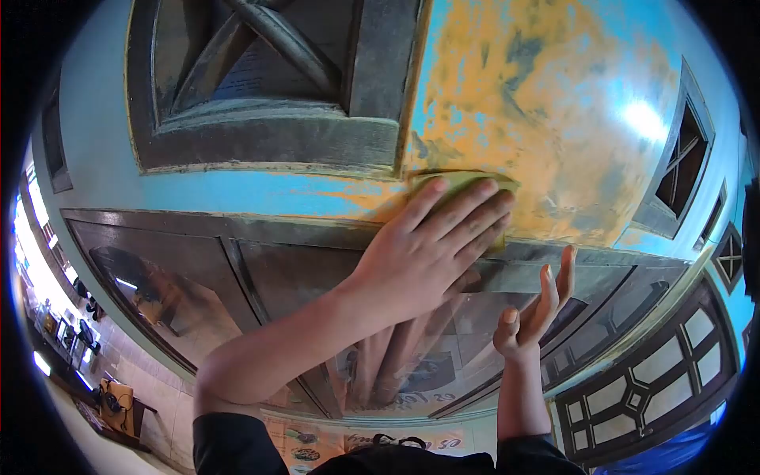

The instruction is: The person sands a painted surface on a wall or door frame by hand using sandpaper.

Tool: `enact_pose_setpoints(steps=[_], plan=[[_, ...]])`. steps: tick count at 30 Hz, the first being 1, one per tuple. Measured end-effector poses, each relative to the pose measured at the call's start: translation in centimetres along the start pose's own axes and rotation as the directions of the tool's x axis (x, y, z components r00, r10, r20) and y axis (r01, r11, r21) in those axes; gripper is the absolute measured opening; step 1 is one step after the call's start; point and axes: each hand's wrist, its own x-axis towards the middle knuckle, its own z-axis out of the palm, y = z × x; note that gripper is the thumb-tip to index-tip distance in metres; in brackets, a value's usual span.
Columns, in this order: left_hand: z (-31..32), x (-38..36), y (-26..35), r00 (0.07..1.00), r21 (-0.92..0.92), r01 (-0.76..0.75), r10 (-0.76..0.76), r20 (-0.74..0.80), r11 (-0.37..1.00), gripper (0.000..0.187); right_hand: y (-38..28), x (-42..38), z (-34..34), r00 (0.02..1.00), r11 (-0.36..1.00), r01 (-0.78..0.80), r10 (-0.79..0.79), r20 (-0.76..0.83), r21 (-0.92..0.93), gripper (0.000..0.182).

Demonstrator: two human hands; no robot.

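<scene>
My left hand [431,249] lies with its fingers stretched over a yellow-green sheet of sandpaper [459,180], holding it flat to the wall. Most of the sheet is hidden under the fingers. Around it the wall [554,134] shows patchy orange and grey over light blue paint. My right hand [541,313] is raised lower down to the right, in front of dark-framed glass panels. Its fingers are partly extended and apart, with nothing in them, and it appears clear of the surface.
A dark wooden vent frame [277,142] with crossed bars sits above left of the sandpaper. Below runs a wooden frame [301,229] with reflective glass panes. A similar vent [681,158] and a panelled window [649,380] stand at right. A brown chair [117,408] is far left.
</scene>
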Motion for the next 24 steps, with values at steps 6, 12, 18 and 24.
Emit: enact_pose_setpoints(steps=[6,12,18,24], plan=[[-1.0,3.0,-2.0,0.952,-0.028,-0.295,0.291,-0.094,0.955,0.034,-0.1,5.3,0.8,0.976,0.873,0.206,-0.216,-0.027,0.442,0.064],[-2.3,-0.1,-3.2,0.910,0.070,-0.306,0.313,-0.271,0.950,0.014,0.7,7.6,2.5,0.880,0.823,0.241,-0.409,0.242,0.515,0.065],[-3.3,-2.0,-5.0,0.946,0.211,-0.134,0.188,-0.263,0.968,0.026,1.3,10.1,-0.2,0.703,0.880,0.472,-0.341,0.624,-0.051,0.073],[-3.9,0.8,-5.4,0.970,0.229,0.035,0.023,-0.242,0.973,0.038,8.1,17.9,-3.0,0.935,0.853,0.345,-0.275,0.224,-0.392,0.069]])
